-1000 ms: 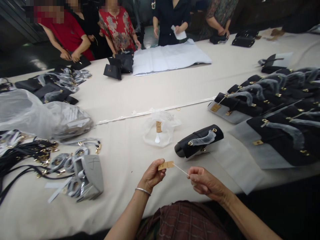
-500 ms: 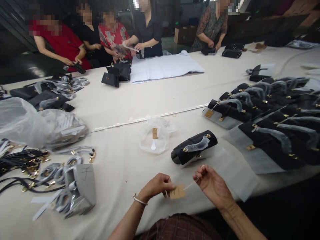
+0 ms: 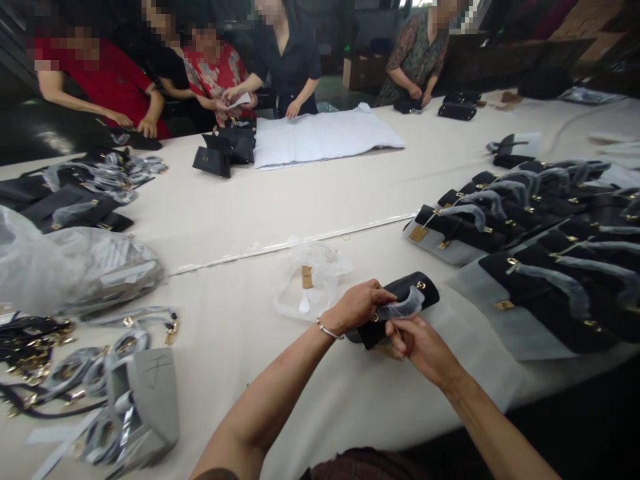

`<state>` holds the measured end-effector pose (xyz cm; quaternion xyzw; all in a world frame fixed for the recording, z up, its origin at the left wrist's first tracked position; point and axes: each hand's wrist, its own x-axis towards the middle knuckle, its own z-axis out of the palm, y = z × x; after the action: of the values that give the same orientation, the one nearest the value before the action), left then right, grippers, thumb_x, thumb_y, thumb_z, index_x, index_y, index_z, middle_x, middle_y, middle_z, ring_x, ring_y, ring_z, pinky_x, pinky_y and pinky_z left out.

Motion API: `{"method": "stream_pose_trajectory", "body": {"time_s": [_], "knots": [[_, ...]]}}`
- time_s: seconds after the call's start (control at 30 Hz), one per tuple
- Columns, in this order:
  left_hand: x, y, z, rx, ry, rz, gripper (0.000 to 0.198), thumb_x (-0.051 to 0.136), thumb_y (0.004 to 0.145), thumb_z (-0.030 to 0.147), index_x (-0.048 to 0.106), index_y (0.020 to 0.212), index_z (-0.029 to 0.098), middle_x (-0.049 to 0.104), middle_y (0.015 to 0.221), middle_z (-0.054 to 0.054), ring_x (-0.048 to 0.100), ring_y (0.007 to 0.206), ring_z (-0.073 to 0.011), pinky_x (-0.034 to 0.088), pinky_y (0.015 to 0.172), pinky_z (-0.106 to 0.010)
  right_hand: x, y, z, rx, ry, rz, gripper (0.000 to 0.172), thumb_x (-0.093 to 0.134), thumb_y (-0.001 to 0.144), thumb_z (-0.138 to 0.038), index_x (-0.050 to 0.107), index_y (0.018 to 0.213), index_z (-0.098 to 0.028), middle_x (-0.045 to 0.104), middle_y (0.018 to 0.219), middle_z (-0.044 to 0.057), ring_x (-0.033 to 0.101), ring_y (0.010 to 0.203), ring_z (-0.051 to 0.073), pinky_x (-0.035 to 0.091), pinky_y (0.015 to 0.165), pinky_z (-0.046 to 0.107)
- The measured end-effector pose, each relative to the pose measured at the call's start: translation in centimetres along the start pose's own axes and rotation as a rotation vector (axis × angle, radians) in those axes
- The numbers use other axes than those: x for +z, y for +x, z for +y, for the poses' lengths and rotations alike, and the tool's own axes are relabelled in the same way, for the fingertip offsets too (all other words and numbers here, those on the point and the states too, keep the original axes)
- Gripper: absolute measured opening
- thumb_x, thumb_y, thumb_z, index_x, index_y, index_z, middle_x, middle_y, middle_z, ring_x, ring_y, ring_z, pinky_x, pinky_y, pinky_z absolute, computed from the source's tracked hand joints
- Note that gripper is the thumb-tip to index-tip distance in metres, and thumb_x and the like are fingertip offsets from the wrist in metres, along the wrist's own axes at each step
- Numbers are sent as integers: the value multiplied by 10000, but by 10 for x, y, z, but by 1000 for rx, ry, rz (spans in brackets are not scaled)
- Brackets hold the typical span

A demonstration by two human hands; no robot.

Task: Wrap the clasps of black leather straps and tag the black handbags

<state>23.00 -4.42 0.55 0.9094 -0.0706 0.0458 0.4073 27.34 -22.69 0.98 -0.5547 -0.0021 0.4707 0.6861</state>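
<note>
A small black handbag (image 3: 425, 287) with gold rings lies on the table in front of me. Its handle (image 3: 407, 305) is wrapped in clear plastic. My left hand (image 3: 357, 308), with a bracelet at the wrist, reaches over the bag's left end, fingers closed on the handle near its ring. Close below the handle, my right hand (image 3: 423, 347) pinches the thin string of a tan hang tag; the tag (image 3: 391, 348) is mostly hidden by the fingers and the bag. Beyond my left hand lies a clear plastic bag (image 3: 285, 303) with another tan tag (image 3: 307, 277) on it.
Rows of black handbags (image 3: 545, 293) on white sheets fill the right side. A grey tape dispenser (image 3: 157, 400), coiled straps (image 3: 75, 370) and a large plastic bag (image 3: 100, 267) are at left. Co-workers (image 3: 285, 60) stand across the table beside a white cloth stack (image 3: 325, 137).
Both hands have moved forward to the handbag. My left hand has let go of the tan tag and taken the handle; my right hand has brought the string to the bag.
</note>
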Motion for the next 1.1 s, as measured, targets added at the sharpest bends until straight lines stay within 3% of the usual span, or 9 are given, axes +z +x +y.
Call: {"method": "stream_pose_trajectory", "body": {"time_s": [0.13,0.33,0.5,0.63,0.73,0.87,0.93,1.03,1.1], "knots": [[-4,1,-10,69,-77,-30,272,513,972,245,684,1181,216,659,1018,-55,646,897,-148,493,821,-233,-4,6,-7,25,-78,-58,201,756,749,-328,648,762,-159,634,659,-5,425,424,64,352,417,224],[6,-4,-5,51,299,-8,188,488,980,237,666,1016,188,649,899,-48,617,805,-162,459,667,-239,-3,8,-9,20,-98,-79,282,742,792,-355,669,1000,-180,662,704,-3,498,497,89,419,472,221],[19,-14,-13,-33,272,169,217,436,992,253,625,911,183,628,851,-34,578,755,-149,431,651,-242,3,1,-5,44,-41,48,418,837,704,-379,685,1036,-176,727,811,38,632,636,140,529,641,281],[19,-25,-16,-161,44,300,104,528,873,146,611,828,188,615,796,-5,540,718,-132,397,646,-239,3,-3,-1,17,-88,148,410,874,637,-445,709,889,-167,745,855,51,670,704,165,537,706,300],[14,-34,-10,-284,-354,381,66,560,817,142,605,792,183,621,778,5,517,691,-116,389,641,-229,-2,-6,5,-27,-216,219,483,874,617,-487,702,947,-178,752,840,51,685,799,204,528,803,341],[11,-43,-3,-361,-999,327,102,589,829,262,548,805,171,657,841,-19,478,599,-84,363,561,-214,-9,-10,16,55,-447,159,568,819,630,-575,721,993,-150,756,882,86,684,853,259,523,793,374],[11,-44,-1,-406,-1218,294,153,590,814,291,479,787,190,617,749,13,424,515,-70,314,496,-206,-11,-12,20,53,-564,108,523,762,683,-600,747,955,-154,752,907,78,667,862,254,516,778,356],[9,-44,1,-446,-1256,260,190,597,808,321,454,771,202,480,610,69,377,480,-70,272,472,-203,-10,-13,17,-18,-687,95,421,734,740,-567,773,874,-169,737,875,52,632,846,213,502,733,291],[5,-46,1,-444,-1093,226,213,635,810,348,515,763,178,475,622,59,390,529,-73,292,509,-207,-5,-13,12,6,-579,113,399,784,709,-538,771,860,-169,702,761,30,594,696,153,470,568,233]]}}
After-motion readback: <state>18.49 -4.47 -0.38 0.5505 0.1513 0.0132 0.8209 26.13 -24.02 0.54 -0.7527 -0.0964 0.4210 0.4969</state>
